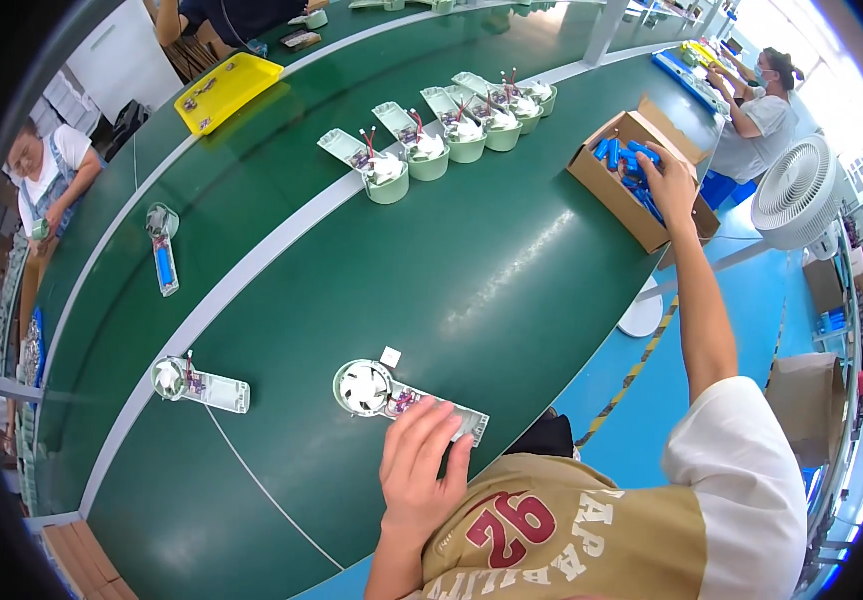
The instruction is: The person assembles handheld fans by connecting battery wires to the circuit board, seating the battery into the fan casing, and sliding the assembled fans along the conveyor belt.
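On the green workbench before me lies a small handheld fan body (362, 388), its pale green handle shell uncovered, with white blades and a little circuit board with wires. My left hand (421, 462) is over the handle, fingers stretched and thumb apart; whether the fingertips touch it I cannot tell. A small white square piece (390, 356) lies just beyond the fan. At the far right, my right hand (669, 185) reaches into an open cardboard box (606, 205) of blue cylindrical batteries (639, 190). Its fingers are curled round a blue battery at the top of the pile.
Several similar fan bodies (386, 180) stand in a row along the grey rail (291, 225). Another fan body (201, 385) lies left, beside a pale cord (261, 485); one with a blue battery (163, 255) lies beyond the rail. A yellow tray (226, 92), white floor fan (796, 190) and co-workers are around.
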Demonstrator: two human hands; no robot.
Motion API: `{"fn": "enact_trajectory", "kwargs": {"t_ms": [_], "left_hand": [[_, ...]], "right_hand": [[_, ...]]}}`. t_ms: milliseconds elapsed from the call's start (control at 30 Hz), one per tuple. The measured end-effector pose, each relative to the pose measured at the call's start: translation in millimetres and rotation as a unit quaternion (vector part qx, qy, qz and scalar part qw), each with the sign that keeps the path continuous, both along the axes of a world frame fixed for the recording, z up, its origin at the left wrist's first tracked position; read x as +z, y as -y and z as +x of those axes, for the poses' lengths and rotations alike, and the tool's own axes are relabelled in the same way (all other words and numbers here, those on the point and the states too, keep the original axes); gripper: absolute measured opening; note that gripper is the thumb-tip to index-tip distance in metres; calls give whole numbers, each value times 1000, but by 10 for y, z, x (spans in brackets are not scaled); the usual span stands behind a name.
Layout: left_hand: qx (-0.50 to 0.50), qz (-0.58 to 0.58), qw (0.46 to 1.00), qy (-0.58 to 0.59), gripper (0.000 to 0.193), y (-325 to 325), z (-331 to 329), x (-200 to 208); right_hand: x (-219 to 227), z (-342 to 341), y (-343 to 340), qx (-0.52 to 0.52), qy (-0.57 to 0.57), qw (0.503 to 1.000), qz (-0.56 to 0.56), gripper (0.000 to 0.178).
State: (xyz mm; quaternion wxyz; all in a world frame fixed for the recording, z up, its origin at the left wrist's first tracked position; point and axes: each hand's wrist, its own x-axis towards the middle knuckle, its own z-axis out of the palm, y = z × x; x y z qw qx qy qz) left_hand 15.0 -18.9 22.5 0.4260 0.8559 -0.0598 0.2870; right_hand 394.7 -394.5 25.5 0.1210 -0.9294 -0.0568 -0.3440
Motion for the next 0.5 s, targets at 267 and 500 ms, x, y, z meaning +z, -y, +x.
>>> {"fn": "enact_trajectory", "kwargs": {"t_ms": [267,500], "left_hand": [[25,8,1000,-13,21,-14,-95,46],[23,1,1000,-21,22,16,-98,36]], "right_hand": [[-65,156,138,50,-120,923,362,46],[384,-527,-575,140,-7,894,426,34]]}}
